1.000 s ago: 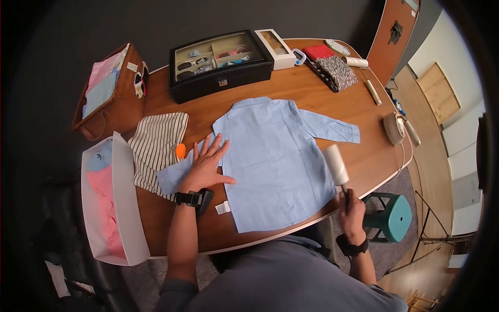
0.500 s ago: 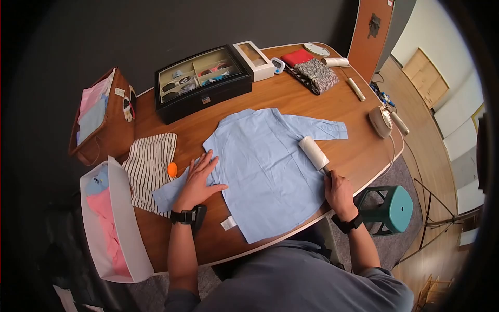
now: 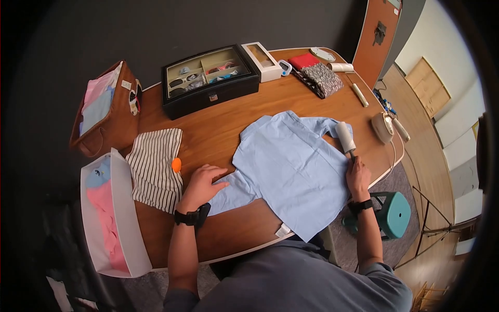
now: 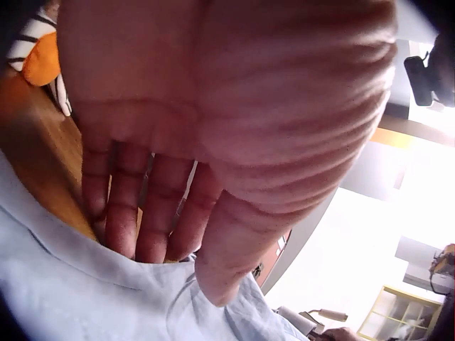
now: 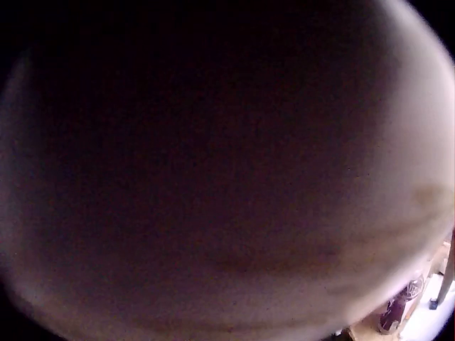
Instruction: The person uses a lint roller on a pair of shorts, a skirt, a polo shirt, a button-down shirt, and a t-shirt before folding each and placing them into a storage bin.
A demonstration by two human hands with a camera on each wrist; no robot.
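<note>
A light blue long-sleeved shirt (image 3: 291, 166) lies spread on the wooden table (image 3: 218, 125), turned at an angle, with its left-hand sleeve stretched toward my left hand (image 3: 202, 187). That hand rests at the sleeve's end, fingers extended and thumb apart. In the left wrist view, the fingertips (image 4: 153, 249) and thumb come down at the blue cloth (image 4: 106, 298). My right hand (image 3: 358, 179) grips the handle of a lint roller (image 3: 345, 137); its white roll overlaps the right-hand sleeve. The right wrist view is mostly dark and blurred, so the grip is hidden there.
Left of the shirt lie a striped cloth (image 3: 156, 166) and an orange item (image 3: 176, 165), beside a white bin (image 3: 127, 223) and a brown basket (image 3: 114, 122). A black display case (image 3: 208, 99) stands behind. An iron (image 3: 382, 127) sits right; a green stool (image 3: 397, 214) stands below the table edge.
The shirt has slid right and turned, its left sleeve drawing out from under my left hand. The lint roller in my right hand crossed onto the shirt, then moved right to the other sleeve.
</note>
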